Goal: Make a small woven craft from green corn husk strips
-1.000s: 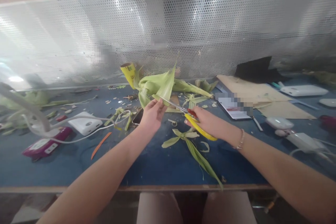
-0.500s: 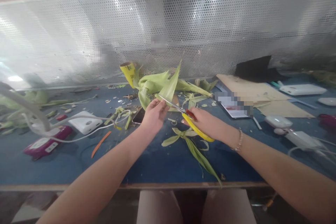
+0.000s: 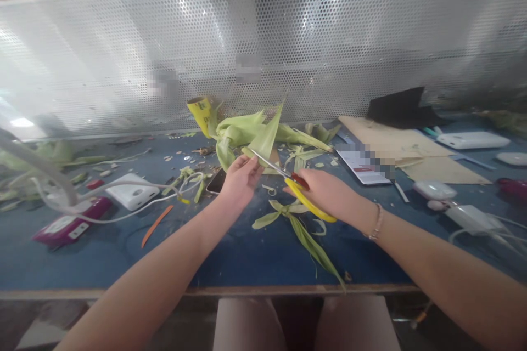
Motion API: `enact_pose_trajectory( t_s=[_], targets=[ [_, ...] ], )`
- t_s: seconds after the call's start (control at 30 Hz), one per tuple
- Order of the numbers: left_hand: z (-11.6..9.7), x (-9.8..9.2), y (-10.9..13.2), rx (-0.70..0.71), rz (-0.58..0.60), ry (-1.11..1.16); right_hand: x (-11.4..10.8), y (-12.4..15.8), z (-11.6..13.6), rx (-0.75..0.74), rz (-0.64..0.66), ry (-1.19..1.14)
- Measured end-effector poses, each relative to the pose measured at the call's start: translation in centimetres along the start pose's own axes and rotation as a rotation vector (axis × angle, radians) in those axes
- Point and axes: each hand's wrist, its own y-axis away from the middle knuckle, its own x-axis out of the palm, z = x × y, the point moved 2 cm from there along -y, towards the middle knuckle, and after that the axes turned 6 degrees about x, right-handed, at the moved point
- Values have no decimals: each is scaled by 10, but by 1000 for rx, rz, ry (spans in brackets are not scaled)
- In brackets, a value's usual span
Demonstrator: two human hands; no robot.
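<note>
Our left hand (image 3: 244, 178) has its fingers (image 3: 249, 165) brought together, thumb against fingertips, pinching the lower end of a pale green corn husk leaf (image 3: 268, 134). The leaf rises above and just to the right of that grip, its pointed tip up. Our right hand (image 3: 329, 189) is curled around the handles of the scissors (image 3: 295, 187), yellow and red; its fingers are closed on them, partly hidden by the hand. The blades slant up to the left, crossing the leaf's lower part beside our left fingertips; we cannot tell how far apart they stand. Behind the leaf, on the blue table (image 3: 230, 266), lies a bundle of husks (image 3: 235, 130). A knotted husk strip (image 3: 307, 236) lies nearer to us, below the scissors, and a smartphone (image 3: 354, 165) lies beyond our right hand, to its right.
</note>
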Motion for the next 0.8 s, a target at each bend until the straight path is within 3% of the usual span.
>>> enact_pose_trajectory(
  t_s=[0.2, 0.43, 0.8],
  targets=[
    [0, -1, -1, 4, -9, -18, 2, 1, -3, -4, 2, 36],
    [-2, 3, 4, 41, 111, -47, -2, 4, 0, -23, 22, 73],
    [0, 3, 5, -4, 97, -46, 5, 4, 4, -55, -38, 128]
  ],
)
